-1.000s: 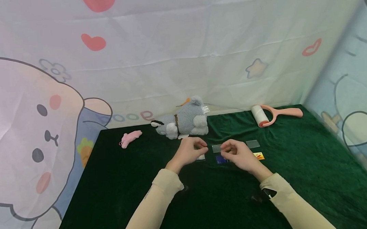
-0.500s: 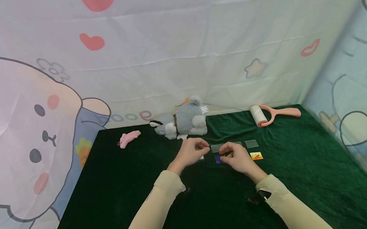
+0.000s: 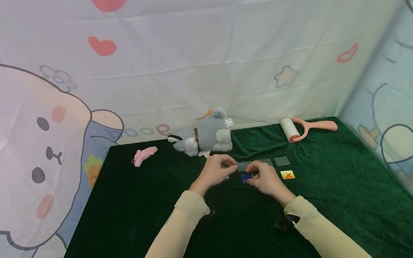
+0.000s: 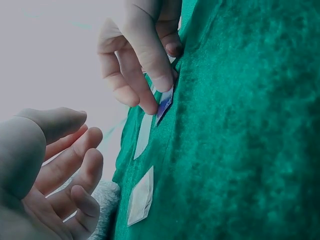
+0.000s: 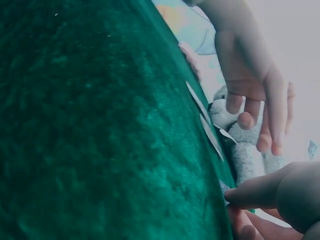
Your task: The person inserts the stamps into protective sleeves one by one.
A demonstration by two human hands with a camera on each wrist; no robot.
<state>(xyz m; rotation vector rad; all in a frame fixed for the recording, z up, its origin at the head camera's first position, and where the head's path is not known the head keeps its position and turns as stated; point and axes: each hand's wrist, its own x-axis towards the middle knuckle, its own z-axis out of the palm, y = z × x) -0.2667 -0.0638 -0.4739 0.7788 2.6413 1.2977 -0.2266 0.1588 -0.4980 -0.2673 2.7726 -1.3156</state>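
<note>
My right hand is low over the cloth, thumb and fingertips pinching at the edges of a small blue card. In the left wrist view the thumb and a finger meet the blue card from two sides. My left hand hovers to the left, fingers loosely bent and holding nothing. Under it a pale card is mostly hidden. A yellow card lies right of my right hand. Behind them lie clear plastic rectangles, one between my hands and another farther right.
A grey plush toy lies on its side at the back edge of the dark green cloth. To its left is a small pink plush. A lint roller with a pink handle lies at the back right, before the printed curtain.
My right hand has moved left and closed in on the blue card, uncovering the yellow card. My left hand has shifted slightly right, still empty.
</note>
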